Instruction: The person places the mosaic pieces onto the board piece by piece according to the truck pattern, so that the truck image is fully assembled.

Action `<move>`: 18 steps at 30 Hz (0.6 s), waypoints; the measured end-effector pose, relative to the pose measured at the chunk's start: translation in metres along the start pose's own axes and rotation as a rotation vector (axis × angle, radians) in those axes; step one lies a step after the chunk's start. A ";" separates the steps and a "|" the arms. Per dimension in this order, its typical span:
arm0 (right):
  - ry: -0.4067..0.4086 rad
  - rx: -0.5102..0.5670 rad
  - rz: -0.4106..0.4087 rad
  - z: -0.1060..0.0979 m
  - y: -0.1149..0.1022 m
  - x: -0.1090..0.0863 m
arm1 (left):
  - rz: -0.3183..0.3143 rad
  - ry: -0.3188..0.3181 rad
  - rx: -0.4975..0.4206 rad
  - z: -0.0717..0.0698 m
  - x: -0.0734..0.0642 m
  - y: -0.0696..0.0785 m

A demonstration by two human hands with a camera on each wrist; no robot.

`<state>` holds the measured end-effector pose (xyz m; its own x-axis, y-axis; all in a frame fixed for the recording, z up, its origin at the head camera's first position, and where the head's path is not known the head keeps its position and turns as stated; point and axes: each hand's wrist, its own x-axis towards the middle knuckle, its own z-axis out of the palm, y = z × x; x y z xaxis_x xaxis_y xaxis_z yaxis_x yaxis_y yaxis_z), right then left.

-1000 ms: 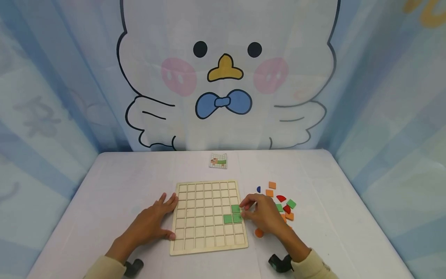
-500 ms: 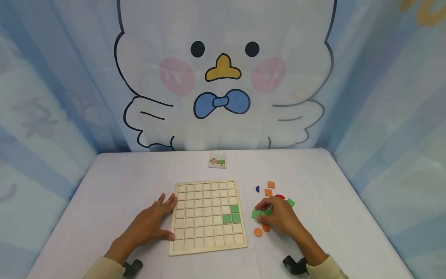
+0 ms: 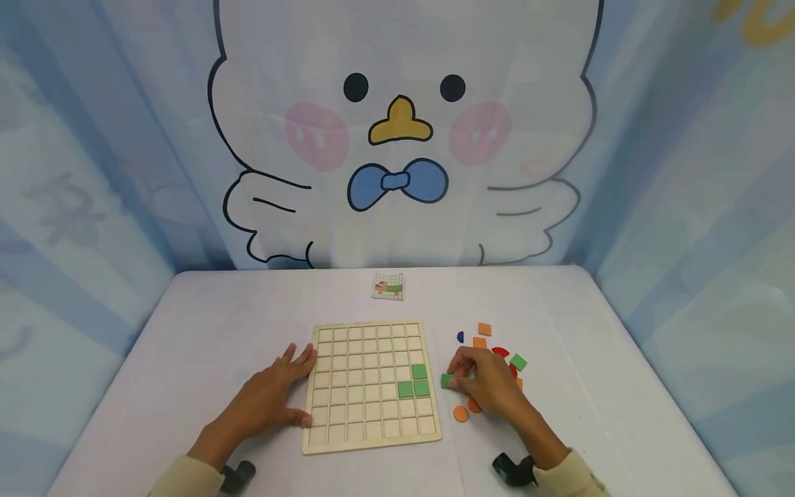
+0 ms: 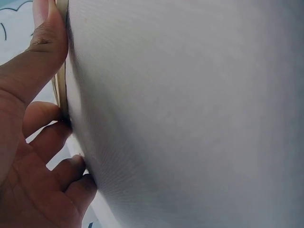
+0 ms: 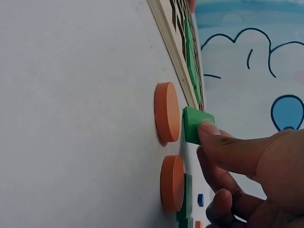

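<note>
My right hand (image 3: pixel 487 379) pinches a green square tile (image 5: pixel 193 124) between thumb and fingers, just off the right edge of the wooden grid board (image 3: pixel 348 449). Three green tiles (image 3: pixel 421 388) sit in cells at the board's right side, forming an L-like group. Along the board's left edge my left hand (image 3: pixel 267 393) rests with fingers spread, the thumb and fingertips touching the rim; the left wrist view shows the thumb (image 4: pixel 45 47) against that edge.
Two orange discs (image 3: pixel 460 413) lie right of the board. Behind the right hand are orange squares (image 3: pixel 484 329), red pieces (image 3: pixel 500 351), a green tile (image 3: pixel 518 362) and a blue half-disc (image 3: pixel 460 337), some partly hidden. A small picture card (image 3: pixel 388 286) lies behind the board.
My right hand has gone from the board's right side to the loose pieces, gripped a green tile there and shifted slightly back left with it. The left hand stays in place.
</note>
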<state>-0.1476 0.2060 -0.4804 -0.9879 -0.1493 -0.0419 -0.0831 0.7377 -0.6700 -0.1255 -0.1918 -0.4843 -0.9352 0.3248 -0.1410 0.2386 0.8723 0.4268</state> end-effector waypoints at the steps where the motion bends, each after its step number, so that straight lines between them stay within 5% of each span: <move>1: 0.004 0.007 -0.006 0.000 -0.001 0.001 | 0.001 -0.001 -0.001 0.000 0.000 0.000; 18: 0.003 0.085 -0.129 0.030 -0.039 0.021 | 0.000 0.005 -0.002 -0.001 -0.001 0.001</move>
<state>-0.1608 0.1543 -0.4778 -0.9702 -0.2371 0.0506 -0.1979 0.6541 -0.7301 -0.1245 -0.1916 -0.4830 -0.9367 0.3225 -0.1365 0.2377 0.8717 0.4286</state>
